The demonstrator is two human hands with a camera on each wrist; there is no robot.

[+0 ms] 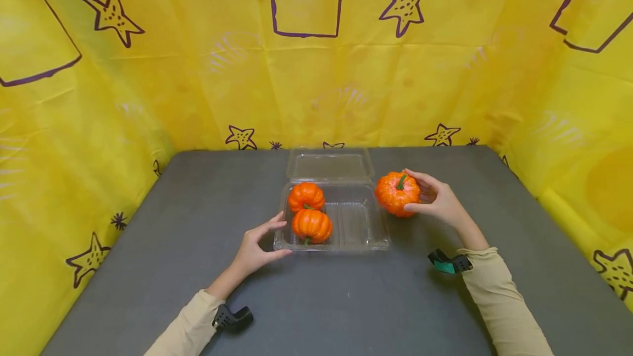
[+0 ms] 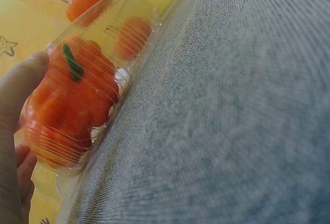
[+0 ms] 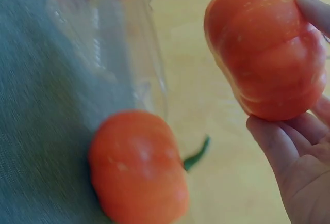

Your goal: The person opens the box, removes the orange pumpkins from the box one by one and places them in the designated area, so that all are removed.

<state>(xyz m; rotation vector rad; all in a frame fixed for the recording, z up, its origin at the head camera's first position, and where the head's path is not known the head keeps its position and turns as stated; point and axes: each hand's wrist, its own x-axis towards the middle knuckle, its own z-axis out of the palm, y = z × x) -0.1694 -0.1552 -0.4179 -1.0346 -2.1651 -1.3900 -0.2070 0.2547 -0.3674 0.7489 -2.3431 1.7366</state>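
My right hand grips an orange toy pumpkin with a green stem, just right of a clear plastic container. In the right wrist view this pumpkin is raised, with fingers and thumb around its sides. Below it a second pumpkin stands on the table; from the head the held one largely hides it. Inside the container's left half sit two orange pumpkins, a rear pumpkin and a front pumpkin. My left hand holds the container's front left corner, fingers at the side, thumb at the front edge.
The container's hinged lid lies folded back behind it. A dark grey table carries everything. Yellow cloth with drawn stars hangs round the back and sides. Black straps with cameras sit at both wrists.
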